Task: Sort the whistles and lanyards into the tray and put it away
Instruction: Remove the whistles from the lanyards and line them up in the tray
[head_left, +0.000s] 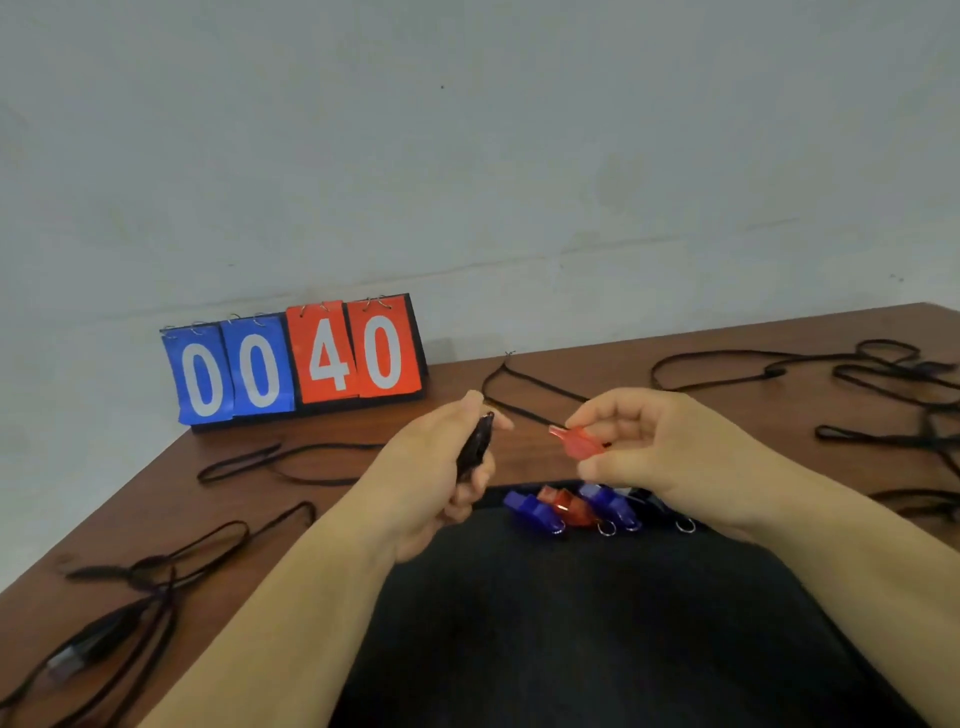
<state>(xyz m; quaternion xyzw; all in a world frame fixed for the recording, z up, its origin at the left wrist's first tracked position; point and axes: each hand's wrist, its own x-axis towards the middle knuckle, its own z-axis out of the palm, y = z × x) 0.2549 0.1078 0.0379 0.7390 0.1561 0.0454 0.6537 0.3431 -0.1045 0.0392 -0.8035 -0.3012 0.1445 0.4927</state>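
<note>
Right hand (660, 457) pinches a red whistle (576, 442), left hand (431, 478) grips a black whistle (475, 447) — I fear a loose pinch drops one, scattering the whistle row (569, 506) off the table (234, 499).

You've got a black whistle (475, 447) gripped in your left hand (441, 473) and a see-through red whistle (576, 441) pinched in your right hand (654, 447), both up off the surface (571, 366). A row of whistles (569, 506), blue and red, sits at the near edge, rings toward you. Black lanyards (150, 569) lie loose, scattered left and right.
</note>
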